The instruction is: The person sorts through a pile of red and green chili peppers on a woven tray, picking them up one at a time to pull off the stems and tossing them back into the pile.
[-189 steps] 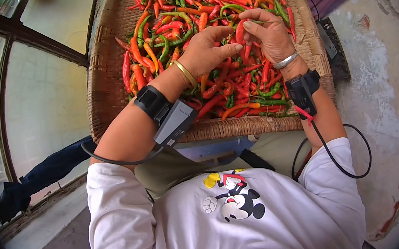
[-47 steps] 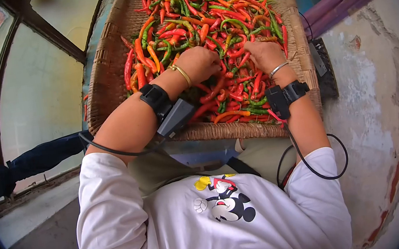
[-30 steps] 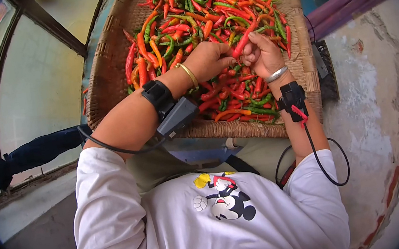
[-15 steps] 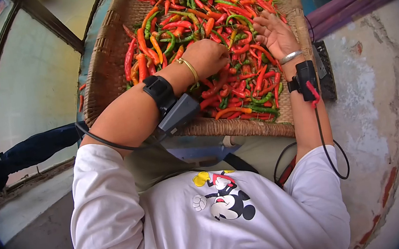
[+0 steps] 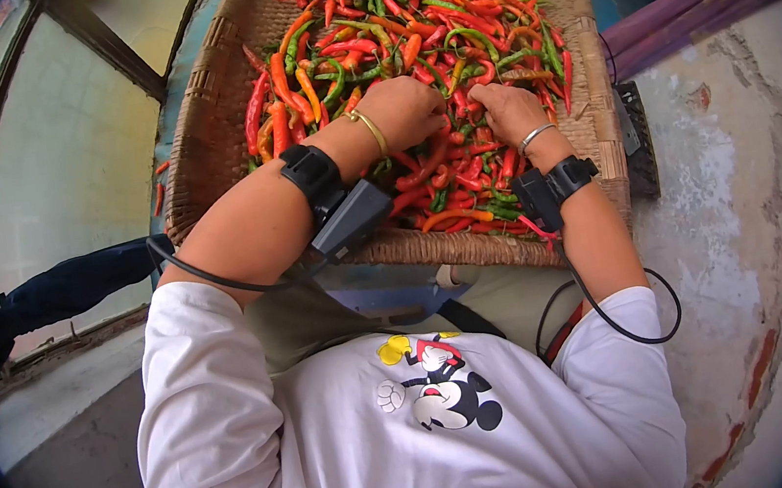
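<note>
Red, orange and green chilli peppers (image 5: pixel 470 169) lie in a loose heap in a woven tray (image 5: pixel 582 41). My left hand (image 5: pixel 405 112) is over the middle of the heap, back up, its fingers curled down and pressed together among the peppers. What its fingertips hold is hidden. Just to the right, my right hand (image 5: pixel 508 114) is closed too, with thumb and fingers drawn together at the peppers. I cannot make out what is between them. A small gap with peppers in it separates the two hands.
The tray's thick front rim (image 5: pixel 471 247) is close to my lap. Glass panes (image 5: pixel 54 160) stand at the left, and a peeling wall (image 5: pixel 721 200) is at the right. Cables hang from the devices on both forearms. Purple cloth (image 5: pixel 696 11) lies at the upper right.
My right hand has moved left and slightly down, from open with the palm up to closed beside my left hand. More peppers show where it was. My left hand has hardly moved.
</note>
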Demonstrator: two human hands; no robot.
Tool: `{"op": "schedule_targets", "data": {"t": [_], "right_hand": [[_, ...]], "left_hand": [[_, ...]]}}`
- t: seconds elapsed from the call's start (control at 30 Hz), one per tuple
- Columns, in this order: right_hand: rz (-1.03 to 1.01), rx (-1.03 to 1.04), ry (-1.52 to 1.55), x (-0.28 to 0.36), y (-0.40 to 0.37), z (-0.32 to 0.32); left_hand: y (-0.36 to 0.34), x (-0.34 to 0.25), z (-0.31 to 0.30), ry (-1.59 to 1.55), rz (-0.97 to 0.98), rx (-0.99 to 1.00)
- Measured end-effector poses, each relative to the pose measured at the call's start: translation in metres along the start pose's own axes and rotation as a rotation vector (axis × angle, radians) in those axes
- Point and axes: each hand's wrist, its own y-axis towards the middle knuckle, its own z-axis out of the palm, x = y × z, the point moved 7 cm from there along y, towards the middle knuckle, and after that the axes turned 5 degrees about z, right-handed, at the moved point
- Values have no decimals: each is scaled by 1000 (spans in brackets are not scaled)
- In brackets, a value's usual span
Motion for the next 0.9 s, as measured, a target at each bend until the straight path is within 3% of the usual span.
{"op": "schedule_targets", "data": {"t": [0.33, 0.5, 0.83, 0.9], "right_hand": [[-63, -6, -233, 10, 1, -6], [-10, -94, 189, -8, -1, -22], [175, -24, 567, -16, -10, -58], [334, 62, 1266, -12, -16, -57]], "left_hand": [[0, -1, 2, -22, 23, 16], [0, -2, -1, -25, 25, -9], [1, -8, -1, -86, 35, -43], [1, -10, -2, -117, 31, -46]]}}
